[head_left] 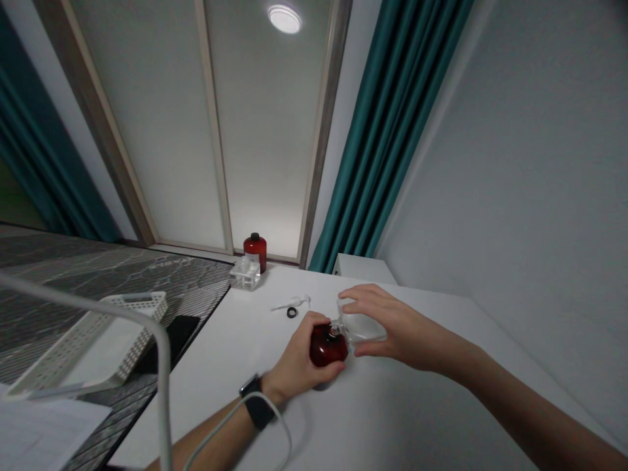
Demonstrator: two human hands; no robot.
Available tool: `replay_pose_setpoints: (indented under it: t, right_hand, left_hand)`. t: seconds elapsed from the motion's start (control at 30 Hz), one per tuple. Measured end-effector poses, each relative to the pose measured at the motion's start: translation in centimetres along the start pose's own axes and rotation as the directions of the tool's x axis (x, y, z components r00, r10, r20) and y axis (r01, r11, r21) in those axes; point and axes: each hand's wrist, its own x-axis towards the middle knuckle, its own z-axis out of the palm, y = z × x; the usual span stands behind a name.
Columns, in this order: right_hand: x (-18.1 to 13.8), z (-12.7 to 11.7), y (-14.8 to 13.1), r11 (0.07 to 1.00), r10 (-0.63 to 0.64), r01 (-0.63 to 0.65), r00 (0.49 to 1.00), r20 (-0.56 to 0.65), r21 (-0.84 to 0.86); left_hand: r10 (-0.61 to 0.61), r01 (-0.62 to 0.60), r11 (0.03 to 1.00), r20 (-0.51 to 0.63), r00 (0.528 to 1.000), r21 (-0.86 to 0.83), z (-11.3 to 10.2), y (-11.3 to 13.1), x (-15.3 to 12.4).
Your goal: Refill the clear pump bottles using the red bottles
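My left hand (300, 363) is wrapped round a small dark red bottle (328, 347) that stands on the white table (392, 405). My right hand (392, 324) holds a clear glass bottle (360, 327), tipped sideways with its neck against the mouth of the red bottle. A black smartwatch (256, 409) sits on my left wrist. Just beyond the hands lie a small black ring (292, 313) and a white pump nozzle (294, 303).
A second red bottle with a black cap (255, 252) and a clear square bottle (245, 273) stand at the table's far edge. A white perforated basket (93, 340) and a black phone (171, 337) lie at left. A white cable (161, 366) crosses the foreground.
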Motion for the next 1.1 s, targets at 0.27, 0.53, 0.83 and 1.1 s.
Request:
replay_pose_setpoints:
  t: [0.27,0.53,0.83,1.1]
  right_hand:
    - [0.13,-0.08,-0.20,1.000,-0.004,0.004,1.000,0.005,-0.013]
    - [0.07,-0.10,-0.20,0.999,-0.022,0.022,1.000,0.014,-0.034]
    - [0.27,-0.33,-0.47,1.000,0.020,-0.019,0.999,0.038,-0.022]
    - [0.22,-0.34,-0.56,1.000,0.012,-0.011,0.999,0.037,-0.029]
  left_hand:
    - [-0.010,0.011,1.000,0.004,1.000,-0.007,0.01,0.00,-0.02]
    - [0.004,-0.004,1.000,0.000,1.000,-0.001,0.09,-0.22,0.00]
    - [-0.007,0.007,1.000,0.002,1.000,-0.010,0.05,-0.09,-0.05]
    - [-0.007,0.007,1.000,-0.001,1.000,-0.009,0.05,-0.15,-0.03]
